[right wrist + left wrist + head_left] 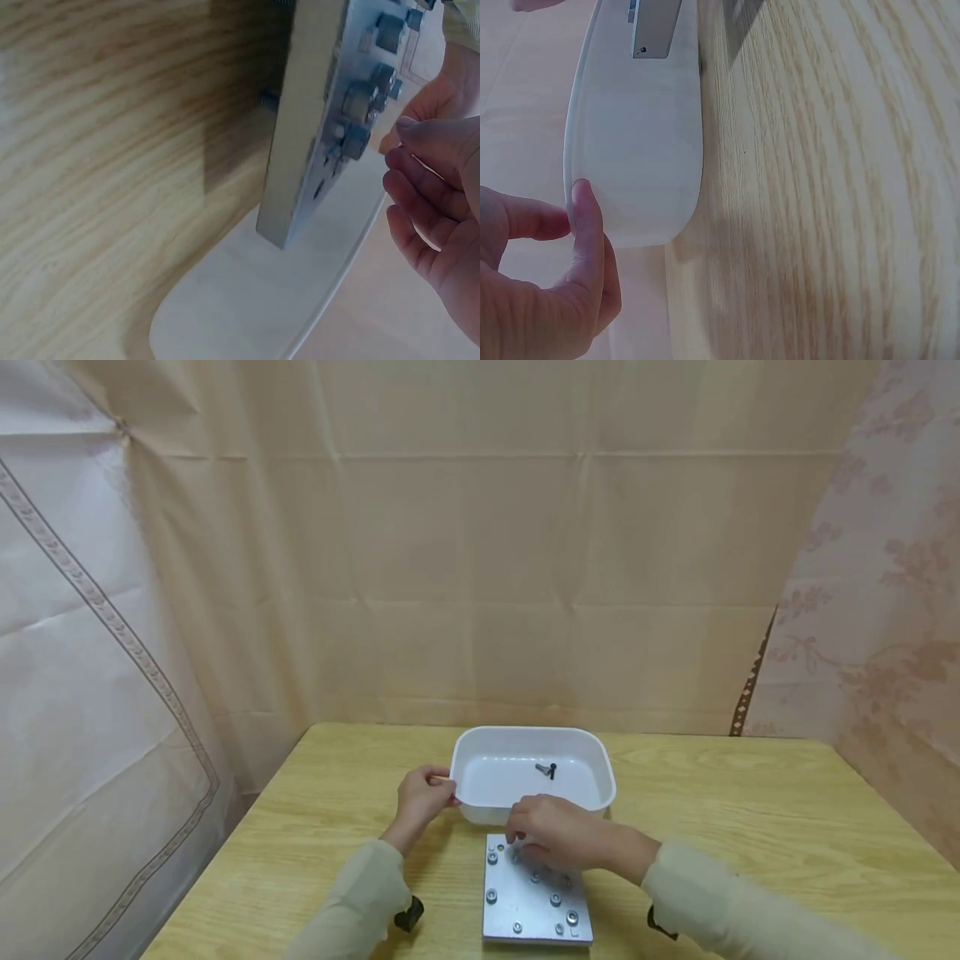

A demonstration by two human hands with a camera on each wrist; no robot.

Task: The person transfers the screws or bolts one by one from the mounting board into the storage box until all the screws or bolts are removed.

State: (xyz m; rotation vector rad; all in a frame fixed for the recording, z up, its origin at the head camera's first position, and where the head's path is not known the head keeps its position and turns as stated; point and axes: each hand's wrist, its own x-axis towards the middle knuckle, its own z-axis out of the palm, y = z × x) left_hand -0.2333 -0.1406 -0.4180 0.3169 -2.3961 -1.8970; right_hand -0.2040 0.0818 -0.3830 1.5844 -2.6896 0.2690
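My left hand pinches the rim of a white plastic bin at its near left corner, thumb outside the wall in the left wrist view. Two dark bolts lie inside the bin. In front of it is a silver metal plate studded with several bolts and washers. Over the plate's far end hovers my right hand, fingers bent downward. In the right wrist view its thumb and forefinger come together beside the bolt heads; I cannot tell whether something small is between them.
The wooden table carries the bin and plate. Threaded bolt ends stick out beneath the plate. Beige cloth hangs behind the table, with patterned cloth at both sides. Dark wrist straps sit by the sleeves.
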